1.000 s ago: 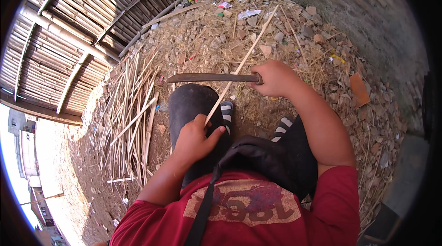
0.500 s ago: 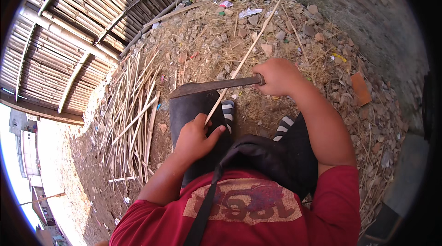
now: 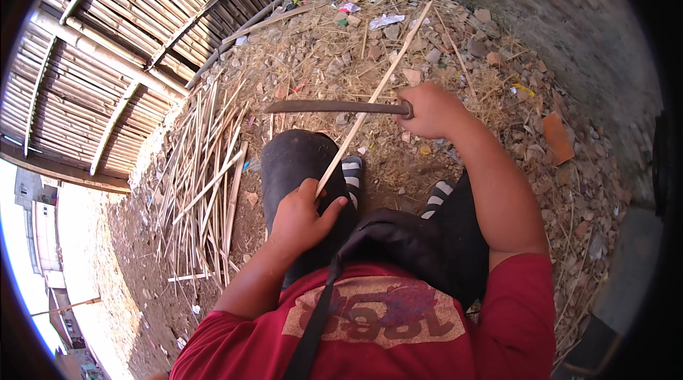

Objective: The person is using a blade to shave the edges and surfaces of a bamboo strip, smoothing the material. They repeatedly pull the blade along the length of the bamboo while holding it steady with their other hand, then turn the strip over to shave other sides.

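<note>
My left hand (image 3: 304,218) is closed round the near end of a long pale bamboo strip (image 3: 384,81), resting by my left knee. The strip slants up and away to the right, its far end over the rubble. My right hand (image 3: 431,111) grips the handle of a dark machete (image 3: 331,107). Its blade points left and lies across the strip, a little beyond my knee. Whether the edge touches the strip I cannot tell.
A heap of split bamboo strips (image 3: 203,181) lies on the ground to my left. Beyond it leans a bamboo slat panel (image 3: 107,60). A brick wall (image 3: 569,31) rises at the right. Broken bricks, straw and litter (image 3: 386,20) cover the ground; an orange brick piece (image 3: 557,138) lies at right.
The machete blade has moved away from my knee, farther along the bamboo strip, and turned more edge-on. My left hand and the strip have barely moved.
</note>
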Available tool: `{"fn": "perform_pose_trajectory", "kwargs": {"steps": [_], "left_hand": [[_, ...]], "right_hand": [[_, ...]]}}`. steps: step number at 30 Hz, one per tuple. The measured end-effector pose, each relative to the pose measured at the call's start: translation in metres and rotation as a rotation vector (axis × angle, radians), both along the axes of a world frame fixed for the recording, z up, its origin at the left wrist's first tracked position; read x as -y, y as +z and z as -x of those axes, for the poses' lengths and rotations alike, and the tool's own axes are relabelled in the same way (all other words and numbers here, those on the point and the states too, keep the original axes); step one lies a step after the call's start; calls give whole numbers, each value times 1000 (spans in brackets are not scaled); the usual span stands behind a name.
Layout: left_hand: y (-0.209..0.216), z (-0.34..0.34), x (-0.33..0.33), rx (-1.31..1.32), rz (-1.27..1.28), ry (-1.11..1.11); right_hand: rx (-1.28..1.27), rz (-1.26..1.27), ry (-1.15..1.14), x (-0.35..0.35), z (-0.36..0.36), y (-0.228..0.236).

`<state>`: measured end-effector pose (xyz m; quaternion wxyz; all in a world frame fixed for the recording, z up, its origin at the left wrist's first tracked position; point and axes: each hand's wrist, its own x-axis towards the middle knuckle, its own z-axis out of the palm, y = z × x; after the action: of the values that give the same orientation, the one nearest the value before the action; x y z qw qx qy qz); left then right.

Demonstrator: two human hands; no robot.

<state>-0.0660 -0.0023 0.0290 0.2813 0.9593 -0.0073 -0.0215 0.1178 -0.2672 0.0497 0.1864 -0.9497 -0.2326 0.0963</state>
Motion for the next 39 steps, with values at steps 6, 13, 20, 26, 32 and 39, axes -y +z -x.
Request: {"fn": "perform_pose_trajectory", "kwargs": {"steps": [6,13,20,26,32,39], "left_hand": [[7,-4,6,-32,13,10],[1,2,4,-9,-51,29],[0,-1,7,8,-61,16],[-1,0,6,-10,-47,20],[-6,0,2,67,-25,-5],[12,-9,-6,-158,113,-14]], "right_hand": [[10,-153,-216,24,-6,-4],[105,88,136,-5,8,5],[45,-192,-360,52,-24,-15],[79,24,117,8,11,3],[-95,-162,-246,52,-29,-14],[-16,-112,-25,34,-5,-7]]}}
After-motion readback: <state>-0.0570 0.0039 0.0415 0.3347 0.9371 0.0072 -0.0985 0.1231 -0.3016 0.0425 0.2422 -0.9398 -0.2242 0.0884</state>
